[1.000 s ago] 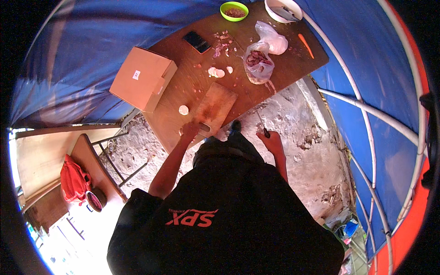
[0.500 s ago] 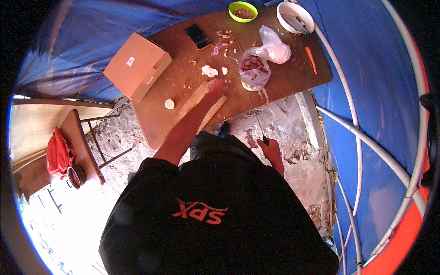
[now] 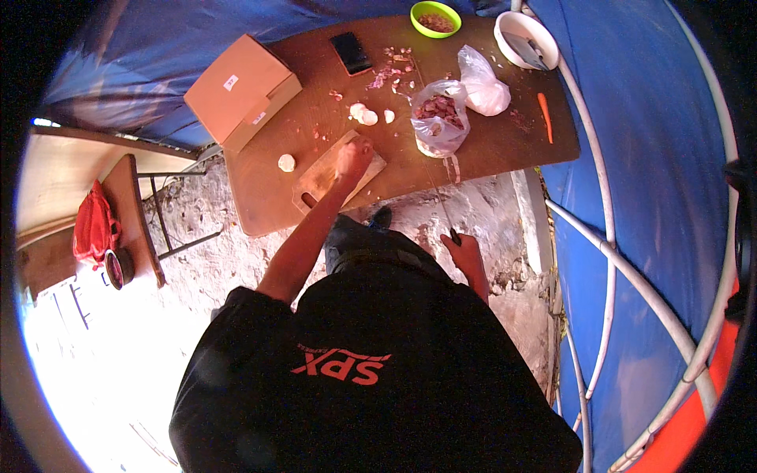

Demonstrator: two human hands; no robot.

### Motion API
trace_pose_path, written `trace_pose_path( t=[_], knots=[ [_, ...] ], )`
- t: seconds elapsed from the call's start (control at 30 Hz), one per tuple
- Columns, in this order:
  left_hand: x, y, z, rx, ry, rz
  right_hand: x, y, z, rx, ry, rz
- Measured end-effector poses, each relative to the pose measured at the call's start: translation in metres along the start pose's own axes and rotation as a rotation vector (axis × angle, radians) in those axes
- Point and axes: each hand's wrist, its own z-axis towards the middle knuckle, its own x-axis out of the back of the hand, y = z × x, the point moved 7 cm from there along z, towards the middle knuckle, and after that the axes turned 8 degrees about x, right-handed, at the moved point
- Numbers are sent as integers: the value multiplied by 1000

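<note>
Closed, the right hand is holding a thin-bladed, black-handled knife right of the cutting board; the left hand, its grip too indistinct to tell, is covering part of this brown, slot-ended board.

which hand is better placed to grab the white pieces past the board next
Likely the left hand: it's over the cutting board, near the white pieces; the right hand holds a knife.

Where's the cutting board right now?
In the head view, the wooden cutting board lies left of centre by the table's near edge, under the left hand, right of a round white piece.
</note>
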Motion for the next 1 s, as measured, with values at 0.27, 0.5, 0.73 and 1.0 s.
trace_pose_path(
  t=[0.27,0.5,0.73,1.0],
  knots=[
    [59,-48,-79,159,131,9,-54,-74,58,297,-252,-5],
    [61,-54,-87,201,249,-17,-143,-82,75,98,-488,319],
    [60,-53,-82,176,260,89,-165,-88,68,-12,-560,478],
    [55,-50,-77,110,262,171,-160,-92,63,-7,-546,505]
  ],
)
